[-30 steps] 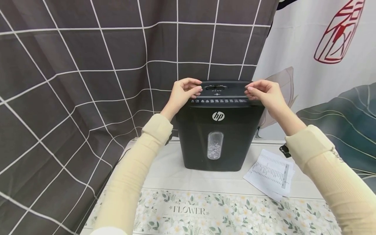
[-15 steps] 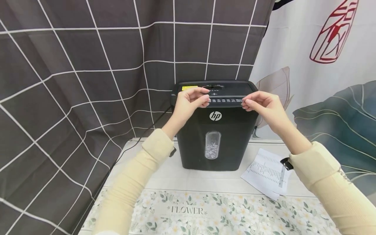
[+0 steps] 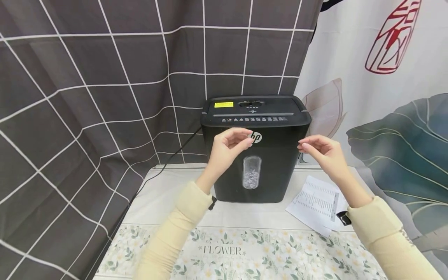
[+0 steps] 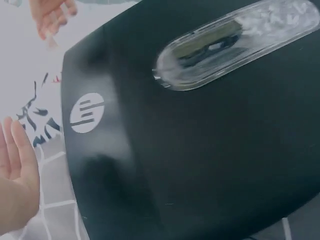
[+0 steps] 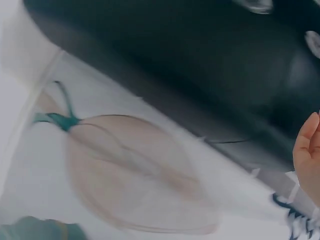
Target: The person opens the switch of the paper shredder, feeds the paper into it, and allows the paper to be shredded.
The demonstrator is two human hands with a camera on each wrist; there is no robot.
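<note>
A black HP paper shredder (image 3: 269, 163) stands upright on the table, its feed slot and yellow label facing up. Shredded scraps show through its clear front window (image 3: 251, 173). My left hand (image 3: 229, 149) hovers before the shredder's front, partly covering the logo, fingers loosely bent and holding nothing. Farther right, my right hand (image 3: 322, 151) hangs beside the shredder's right edge, likewise holding nothing. In the left wrist view the left hand (image 4: 17, 175) appears at the left edge; the right wrist view catches only part of the right hand (image 5: 307, 155).
Printed paper sheets (image 3: 316, 204) lie on the table right of the shredder. A black cord (image 3: 168, 159) runs from its left side. The floral mat (image 3: 280, 252) covers the table's front. Dark grid curtain (image 3: 133, 58) hangs behind and to the left.
Both hands have come down and back from the top of the shredder, uncovering its yellow label and feed slot. The hands have spread slightly apart since half a second ago.
</note>
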